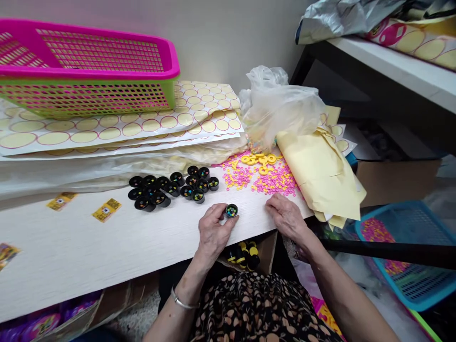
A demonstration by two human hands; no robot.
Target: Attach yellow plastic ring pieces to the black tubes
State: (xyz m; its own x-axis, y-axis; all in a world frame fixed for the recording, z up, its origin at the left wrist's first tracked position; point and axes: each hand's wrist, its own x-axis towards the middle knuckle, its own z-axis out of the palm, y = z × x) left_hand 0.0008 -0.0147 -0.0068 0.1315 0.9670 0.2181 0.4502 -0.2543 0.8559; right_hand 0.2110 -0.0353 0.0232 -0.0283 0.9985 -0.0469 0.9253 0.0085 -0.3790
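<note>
Between the thumb and forefinger of my left hand is a small black cup, upright at the table's front, with colourful bits inside. My right hand rests near the table edge with its fingers curled together; whatever they may hold is hidden. Just beyond it lies a spread of tiny pink and yellow beads. Yellow plastic ring pieces lie on top of the beads. Left of these stands a cluster of several black cups, many with coloured bits inside.
A pink and green basket stands on sticker sheets at the back left. A yellow paper bundle and a clear plastic bag lie to the right. Under the table edge, a box holds black and yellow pieces.
</note>
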